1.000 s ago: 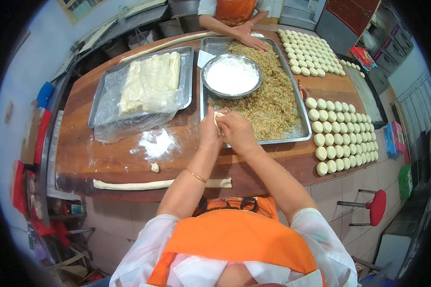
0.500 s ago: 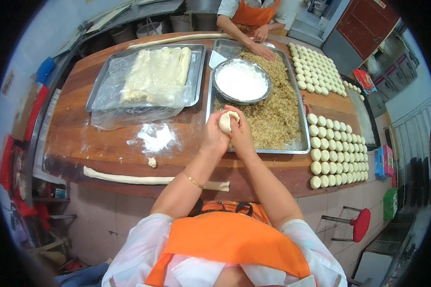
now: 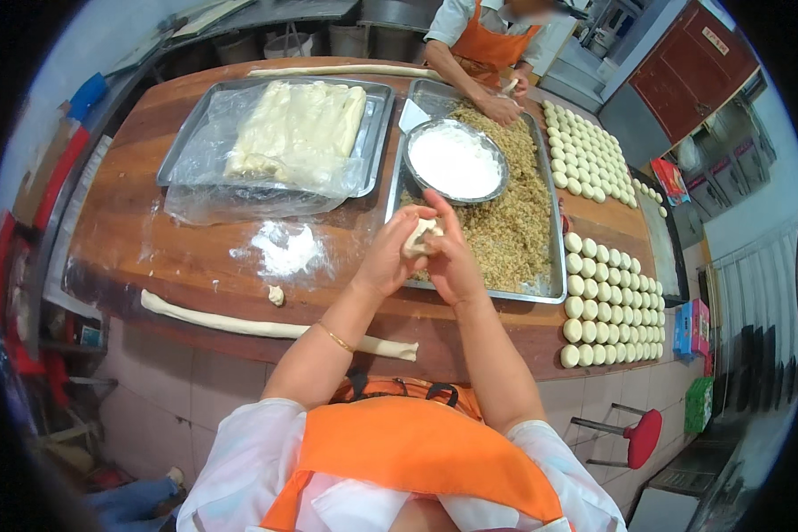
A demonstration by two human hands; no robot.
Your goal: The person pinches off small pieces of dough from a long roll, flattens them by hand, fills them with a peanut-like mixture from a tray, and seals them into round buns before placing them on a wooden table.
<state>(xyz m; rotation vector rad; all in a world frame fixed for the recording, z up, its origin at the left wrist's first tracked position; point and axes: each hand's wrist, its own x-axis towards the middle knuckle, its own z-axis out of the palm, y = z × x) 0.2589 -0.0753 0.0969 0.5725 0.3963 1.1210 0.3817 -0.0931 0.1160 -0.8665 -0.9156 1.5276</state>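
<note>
Between my two hands is a small ball of dough (image 3: 422,238), its top edge gathered and uneven. My left hand (image 3: 388,254) cups it from the left. My right hand (image 3: 453,259) presses it from the right, thumb and fingers at the gathered edge. Both hands are over the near left side of a metal tray (image 3: 514,296) of crumbly brown filling (image 3: 514,235). A metal bowl of white flour (image 3: 455,160) sits in that tray, just beyond my fingers. Whether filling is inside the dough is hidden.
At left, a tray (image 3: 379,133) holds a dough slab (image 3: 297,133) under plastic. A dough rope (image 3: 230,321) and a dough scrap (image 3: 277,295) lie near the front edge. Rows of round buns (image 3: 614,306) stand at right. Across the table, a co-worker's hand (image 3: 502,110) is above the filling.
My right hand's fingers have lifted and spread somewhat around the dough ball, whose top looks more gathered. The co-worker's hands have risen from the filling, holding a pale piece. The view has shifted slightly.
</note>
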